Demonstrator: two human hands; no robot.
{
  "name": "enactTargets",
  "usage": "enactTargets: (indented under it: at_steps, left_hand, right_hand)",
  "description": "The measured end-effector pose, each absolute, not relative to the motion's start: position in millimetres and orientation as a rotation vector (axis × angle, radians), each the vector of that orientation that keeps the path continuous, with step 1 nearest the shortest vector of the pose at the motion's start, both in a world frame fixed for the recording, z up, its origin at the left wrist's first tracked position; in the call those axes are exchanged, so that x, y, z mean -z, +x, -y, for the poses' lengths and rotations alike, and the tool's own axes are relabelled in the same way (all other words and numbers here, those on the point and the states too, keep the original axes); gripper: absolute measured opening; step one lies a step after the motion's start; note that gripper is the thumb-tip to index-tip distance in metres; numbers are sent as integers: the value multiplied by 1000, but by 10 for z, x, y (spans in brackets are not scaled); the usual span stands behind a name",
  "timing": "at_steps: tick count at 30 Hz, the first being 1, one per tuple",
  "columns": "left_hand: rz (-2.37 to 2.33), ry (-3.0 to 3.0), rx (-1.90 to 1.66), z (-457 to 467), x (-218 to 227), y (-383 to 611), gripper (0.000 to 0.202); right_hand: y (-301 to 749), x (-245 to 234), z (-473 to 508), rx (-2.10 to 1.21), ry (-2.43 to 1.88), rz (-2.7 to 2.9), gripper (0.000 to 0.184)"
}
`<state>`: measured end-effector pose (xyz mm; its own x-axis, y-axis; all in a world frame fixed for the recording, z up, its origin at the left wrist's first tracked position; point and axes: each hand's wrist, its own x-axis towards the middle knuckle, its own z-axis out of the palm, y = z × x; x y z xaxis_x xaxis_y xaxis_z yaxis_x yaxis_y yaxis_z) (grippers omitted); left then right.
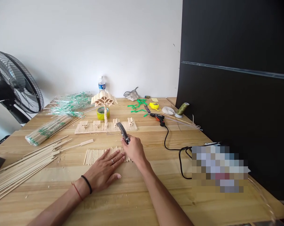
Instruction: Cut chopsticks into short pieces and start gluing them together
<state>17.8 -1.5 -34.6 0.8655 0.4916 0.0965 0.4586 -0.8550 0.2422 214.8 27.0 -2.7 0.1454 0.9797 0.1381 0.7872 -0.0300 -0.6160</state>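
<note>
My left hand [107, 166] lies flat on a row of short wooden sticks [92, 156], its fingers spread over them. At the row's right end, my right hand [134, 149] is wrapped round dark metal cutters [123, 133], their curved head pointing up and away. Its palm side and the tool's handles are hidden. Behind the hands stands a small stick model [105, 117]: a ridged roof on a post, with low stools on a long slatted base [97, 130]. A short flat stick piece [86, 142] lies left of the cutters.
Long loose sticks [26, 166] fan across the left, below a wrapped stick bundle [49, 129]. A fan [16, 78] stands far left. Yellow tape [101, 114], a bottle [101, 84], a tape measure [154, 106] and thread [182, 110] sit behind. A glue gun [159, 118] trails its black cord rightward.
</note>
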Motion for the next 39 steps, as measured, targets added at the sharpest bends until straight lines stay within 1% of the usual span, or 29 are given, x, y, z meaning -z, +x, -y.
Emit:
enactTargets:
  at_steps: [8, 11, 14, 19, 25, 31, 39]
  left_hand:
    - [-719, 2855, -234, 3, 382, 165, 72]
    - [-711, 2869, -228, 2, 398, 163, 75]
    - [-708, 2884, -239, -2, 425, 161, 75]
    - [-711, 2919, -289, -3, 475, 158, 74]
    - [-720, 2930, -266, 5, 464, 167, 74]
    - [-725, 2925, -266, 6, 467, 172, 74]
    - [-719, 2939, -308, 8, 525, 175, 67]
  right_hand:
    - [2179, 23, -285, -442, -1884, 1711, 20]
    - [2231, 44, -299, -453, -1930, 1735, 15]
    - [2318, 54, -306, -518, -1934, 1793, 10]
    - [2449, 36, -307, -677, -1919, 1876, 9]
    - [2486, 50, -328, -709, -1963, 1877, 6]
    - [2530, 46, -341, -714, -2005, 1853, 14]
    - [2550, 75, -332, -689, -1994, 1873, 14]
